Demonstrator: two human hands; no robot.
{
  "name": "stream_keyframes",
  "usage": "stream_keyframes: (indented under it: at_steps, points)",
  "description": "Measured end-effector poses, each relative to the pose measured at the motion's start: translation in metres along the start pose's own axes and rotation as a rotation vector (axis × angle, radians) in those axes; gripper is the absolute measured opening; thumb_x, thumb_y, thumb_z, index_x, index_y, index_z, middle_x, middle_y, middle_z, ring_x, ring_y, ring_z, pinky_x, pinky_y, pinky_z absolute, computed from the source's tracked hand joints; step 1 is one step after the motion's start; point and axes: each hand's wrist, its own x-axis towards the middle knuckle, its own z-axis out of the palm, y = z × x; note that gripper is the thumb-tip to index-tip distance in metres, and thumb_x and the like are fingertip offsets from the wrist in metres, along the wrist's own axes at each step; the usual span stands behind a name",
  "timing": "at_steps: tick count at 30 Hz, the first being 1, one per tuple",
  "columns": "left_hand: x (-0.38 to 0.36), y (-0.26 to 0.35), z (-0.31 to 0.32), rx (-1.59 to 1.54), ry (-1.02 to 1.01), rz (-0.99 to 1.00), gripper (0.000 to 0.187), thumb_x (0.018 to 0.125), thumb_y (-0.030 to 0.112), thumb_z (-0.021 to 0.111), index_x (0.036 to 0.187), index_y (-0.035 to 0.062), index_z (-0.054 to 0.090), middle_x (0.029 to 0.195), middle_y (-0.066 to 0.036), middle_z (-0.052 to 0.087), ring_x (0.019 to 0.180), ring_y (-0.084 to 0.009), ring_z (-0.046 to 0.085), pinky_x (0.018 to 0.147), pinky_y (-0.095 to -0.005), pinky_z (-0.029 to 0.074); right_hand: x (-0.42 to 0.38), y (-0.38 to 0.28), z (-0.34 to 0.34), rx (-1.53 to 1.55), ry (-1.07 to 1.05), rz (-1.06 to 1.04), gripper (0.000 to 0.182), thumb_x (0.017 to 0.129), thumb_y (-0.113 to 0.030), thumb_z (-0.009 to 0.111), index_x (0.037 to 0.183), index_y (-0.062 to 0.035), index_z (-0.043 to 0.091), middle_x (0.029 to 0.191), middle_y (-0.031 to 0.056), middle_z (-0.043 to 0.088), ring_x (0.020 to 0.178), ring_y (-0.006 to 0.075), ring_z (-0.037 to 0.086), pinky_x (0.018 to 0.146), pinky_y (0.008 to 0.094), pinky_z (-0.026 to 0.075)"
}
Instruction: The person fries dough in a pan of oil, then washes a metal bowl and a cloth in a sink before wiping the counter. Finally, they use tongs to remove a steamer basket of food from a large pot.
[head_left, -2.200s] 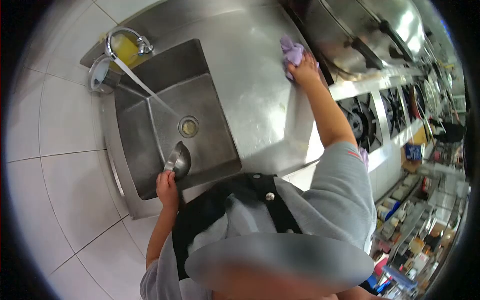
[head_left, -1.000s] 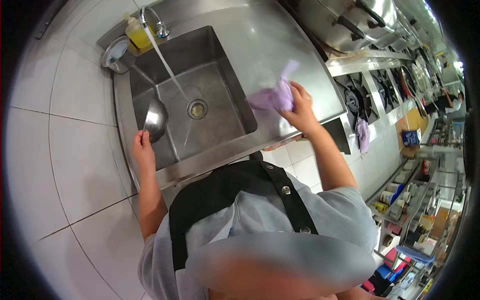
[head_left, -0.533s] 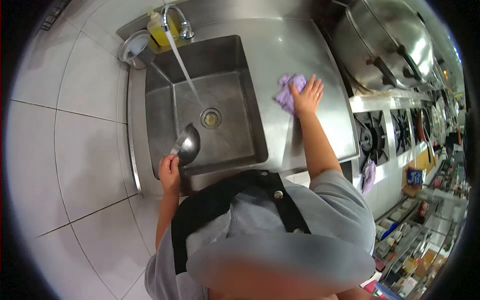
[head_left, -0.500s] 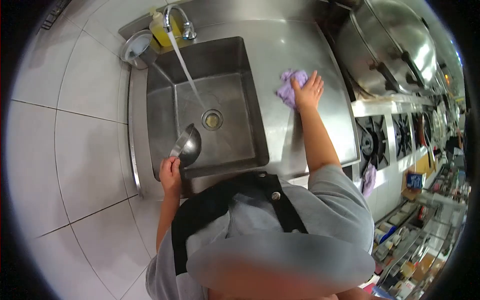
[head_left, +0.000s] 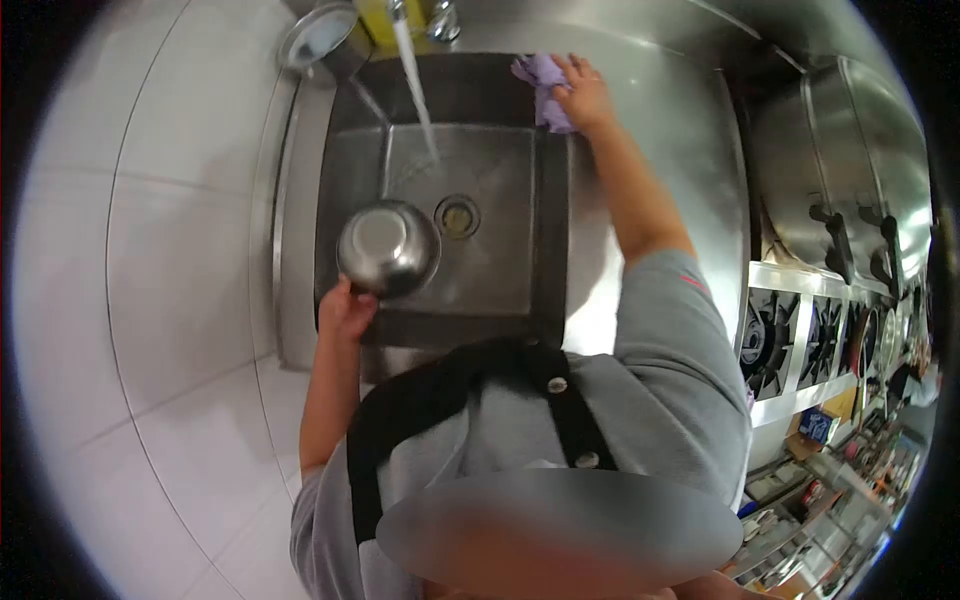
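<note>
My left hand [head_left: 347,308] grips a steel bowl [head_left: 388,247] by its edge, above the front left of the sink [head_left: 552,240]. The bowl is turned over, its base facing up toward me. At the sink's back right corner, my right hand [head_left: 587,95] has a crumpled purple cloth [head_left: 547,92] under its fingers and thumb, over the rim. Water [head_left: 413,80] runs from the faucet [head_left: 397,8] into the sink, left of the drain [head_left: 457,216]. The stream and the bowl are apart.
A metal container [head_left: 325,40] and a yellow bottle [head_left: 378,20] stand behind the sink. To the right of the steel counter [head_left: 670,130] are a large pot [head_left: 840,170] and gas burners [head_left: 768,335]. A tiled surface [head_left: 190,270] lies on the left.
The bowl has turned from tilted on its side to base up. My right hand has slid the purple cloth from the counter leftward to the sink's back right rim. The view has shifted.
</note>
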Motion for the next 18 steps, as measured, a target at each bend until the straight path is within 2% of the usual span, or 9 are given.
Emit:
stream_keyframes:
  at_steps: [2,5,8,11,12,15,16,17,18]
  points:
    - [-0.011,0.007,0.001,-0.098,-0.055,-0.014,0.024,0.095,0.028,0.039,0.101,0.0073,0.049,0.096,-0.006,0.053,0.081,-0.0167,0.049,0.055,-0.0273,0.042,-0.038,0.004,-0.018,0.105,0.001,-0.071,0.055,0.077,-0.024,0.054,0.130,-0.0224,0.041,0.135,0.0145,0.038,0.124,0.0313,0.035,0.103,0.0437,0.026]
    - [-0.038,0.017,0.010,0.068,-0.040,0.176,0.022,0.095,0.028,0.039,0.097,0.0084,0.049,0.092,-0.006,0.053,0.078,-0.0167,0.049,0.056,-0.0273,0.042,-0.124,-0.017,-0.076,0.109,-0.082,-0.129,0.053,0.075,-0.016,0.052,0.127,-0.0190,0.044,0.134,0.0140,0.038,0.125,0.0324,0.034,0.104,0.0431,0.026]
    - [-0.048,0.031,0.004,0.097,-0.185,0.216,0.021,0.095,0.028,0.040,0.094,0.0093,0.049,0.086,-0.004,0.053,0.073,-0.0157,0.049,0.057,-0.0270,0.042,-0.224,-0.039,-0.137,0.091,-0.276,-0.130,0.060,0.069,-0.019,0.051,0.129,-0.0177,0.043,0.136,0.0155,0.035,0.129,0.0368,0.027,0.107,0.0477,0.018]
    - [-0.060,0.045,0.017,0.279,-0.135,0.380,0.020,0.094,0.028,0.042,0.094,0.0097,0.049,0.079,-0.003,0.052,0.067,-0.0140,0.049,0.056,-0.0267,0.041,-0.321,-0.054,-0.173,0.001,-0.480,-0.076,0.067,0.067,-0.029,0.052,0.132,-0.0169,0.040,0.136,0.0178,0.034,0.132,0.0398,0.020,0.106,0.0541,0.010]
    - [-0.056,0.047,0.017,0.394,-0.149,0.474,0.023,0.094,0.029,0.043,0.098,0.0069,0.050,0.079,-0.004,0.054,0.068,-0.0132,0.051,0.057,-0.0273,0.043,-0.342,-0.071,-0.181,-0.003,-0.525,-0.059,0.068,0.067,-0.030,0.054,0.133,-0.0170,0.040,0.137,0.0186,0.034,0.132,0.0400,0.017,0.106,0.0545,0.009]
    - [-0.064,0.053,0.034,0.839,-0.154,0.728,0.028,0.093,0.028,0.045,0.105,0.0040,0.051,0.082,-0.005,0.056,0.069,-0.0129,0.053,0.058,-0.0268,0.045,-0.357,-0.144,-0.183,0.048,-0.648,-0.026,0.072,0.066,-0.032,0.061,0.134,-0.0187,0.039,0.138,0.0198,0.031,0.134,0.0400,0.011,0.105,0.0554,0.008]
    - [-0.068,0.051,0.042,0.919,-0.168,0.803,0.029,0.092,0.027,0.046,0.108,0.0037,0.051,0.085,-0.007,0.058,0.071,-0.0136,0.055,0.060,-0.0260,0.046,-0.351,-0.169,-0.174,0.062,-0.668,-0.062,0.073,0.064,-0.028,0.065,0.132,-0.0212,0.040,0.138,0.0182,0.030,0.134,0.0396,0.010,0.105,0.0568,0.010]
    - [-0.069,0.048,0.048,0.938,-0.201,0.876,0.027,0.091,0.026,0.047,0.105,0.0039,0.052,0.084,-0.008,0.058,0.071,-0.0154,0.056,0.060,-0.0275,0.046,-0.341,-0.191,-0.163,0.027,-0.737,-0.113,0.070,0.063,-0.020,0.067,0.129,-0.0221,0.044,0.138,0.0165,0.030,0.133,0.0395,0.014,0.104,0.0583,0.011]
    - [-0.070,0.044,0.053,0.957,-0.225,0.945,0.025,0.091,0.025,0.048,0.102,0.0040,0.054,0.083,-0.009,0.058,0.071,-0.0171,0.057,0.061,-0.0290,0.046,-0.325,-0.216,-0.158,0.042,-0.756,-0.194,0.068,0.061,-0.016,0.068,0.125,-0.0221,0.047,0.138,0.0149,0.033,0.131,0.0389,0.021,0.105,0.0559,0.015]
